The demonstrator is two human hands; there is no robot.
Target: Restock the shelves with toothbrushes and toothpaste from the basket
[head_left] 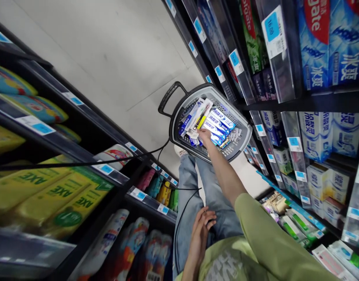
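Reaching into one basket (220,100), the right hand (204,134) meets one slim pack (200,122); whether its grip is closed cannot be told. At least three toothpaste boxes (216,121) lie beside it. The left hand (202,222), loosely open, is over the jeans (187,183).

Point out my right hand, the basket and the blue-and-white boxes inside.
Right hand (204,135), head view: its middle.
Basket (244,132), head view: grey rim, right end.
Blue-and-white boxes (216,122), head view: one box's printed side.

Blue-and-white boxes (216,124) and packets (200,110) in a grey basket (244,124)
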